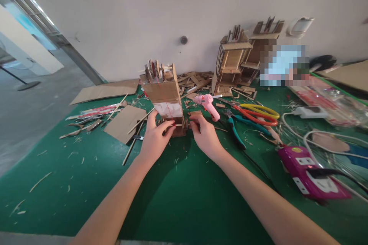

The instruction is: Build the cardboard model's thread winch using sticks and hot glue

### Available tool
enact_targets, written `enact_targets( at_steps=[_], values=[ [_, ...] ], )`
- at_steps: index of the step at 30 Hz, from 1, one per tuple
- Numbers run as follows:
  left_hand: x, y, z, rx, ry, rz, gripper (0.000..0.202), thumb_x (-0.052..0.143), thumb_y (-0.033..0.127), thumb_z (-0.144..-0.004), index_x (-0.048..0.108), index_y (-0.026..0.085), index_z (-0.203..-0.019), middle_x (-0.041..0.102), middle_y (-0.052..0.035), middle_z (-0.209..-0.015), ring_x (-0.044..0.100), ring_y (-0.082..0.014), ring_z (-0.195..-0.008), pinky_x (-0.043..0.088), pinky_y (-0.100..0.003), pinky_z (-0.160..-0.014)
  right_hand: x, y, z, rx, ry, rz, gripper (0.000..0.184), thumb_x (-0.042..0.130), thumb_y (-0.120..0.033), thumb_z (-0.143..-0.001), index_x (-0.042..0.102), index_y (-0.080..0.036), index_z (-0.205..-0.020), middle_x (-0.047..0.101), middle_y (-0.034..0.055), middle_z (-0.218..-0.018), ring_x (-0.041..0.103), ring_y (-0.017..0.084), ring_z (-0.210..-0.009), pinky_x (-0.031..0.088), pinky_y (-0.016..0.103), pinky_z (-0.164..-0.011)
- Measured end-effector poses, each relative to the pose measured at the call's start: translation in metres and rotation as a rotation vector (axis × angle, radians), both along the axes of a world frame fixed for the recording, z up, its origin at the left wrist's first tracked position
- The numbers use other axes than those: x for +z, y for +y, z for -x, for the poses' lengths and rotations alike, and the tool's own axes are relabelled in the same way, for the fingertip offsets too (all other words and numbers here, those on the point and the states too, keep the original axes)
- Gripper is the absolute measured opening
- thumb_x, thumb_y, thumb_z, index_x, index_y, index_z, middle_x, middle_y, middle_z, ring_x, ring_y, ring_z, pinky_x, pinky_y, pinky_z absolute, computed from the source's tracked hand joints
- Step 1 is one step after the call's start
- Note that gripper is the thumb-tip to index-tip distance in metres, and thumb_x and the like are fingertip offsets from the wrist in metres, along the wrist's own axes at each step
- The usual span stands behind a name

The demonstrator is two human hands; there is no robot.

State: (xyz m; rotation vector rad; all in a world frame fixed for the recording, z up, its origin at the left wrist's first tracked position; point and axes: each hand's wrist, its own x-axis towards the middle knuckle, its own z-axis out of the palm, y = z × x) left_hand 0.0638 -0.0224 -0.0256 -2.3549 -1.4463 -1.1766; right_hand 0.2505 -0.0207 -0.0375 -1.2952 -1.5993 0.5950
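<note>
A tall cardboard model (164, 91) stands upright on the green mat (178, 191), with sticks poking from its top and a white panel on its front. My left hand (154, 136) grips its lower left side, thumb and fingers pinched on a thin wooden stick at the base. On the other side, my right hand (203, 133) is closed with its fingertips pressed to the lower right corner of the model. A pink glue gun (207, 104) lies just behind my right hand.
Pliers with yellow, orange and teal handles (253, 114) lie right of the glue gun. A purple power strip (309, 174) with cables sits at right. Other cardboard models (232, 63) lean on the wall. Cardboard sheets (124, 122), sticks and scraps litter the left.
</note>
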Motion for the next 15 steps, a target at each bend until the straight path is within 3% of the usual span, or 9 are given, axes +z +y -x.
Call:
enact_targets(
  at_steps=[15],
  values=[
    [0.0073,-0.0034,-0.0026,-0.009,-0.019,0.099,0.009,0.061,0.023,-0.086,0.068,0.021,-0.091,0.037,-0.0095,-0.132,0.044,-0.0276,-0.128,0.043,-0.045,-0.104,-0.0004,-0.0021,0.0023,0.054,0.025,-0.055,0.016,0.046,-0.019,-0.086,0.057,-0.02,-0.098,0.069,0.006,-0.093,0.065,0.018,-0.078,0.05,0.032,-0.072]
  ],
)
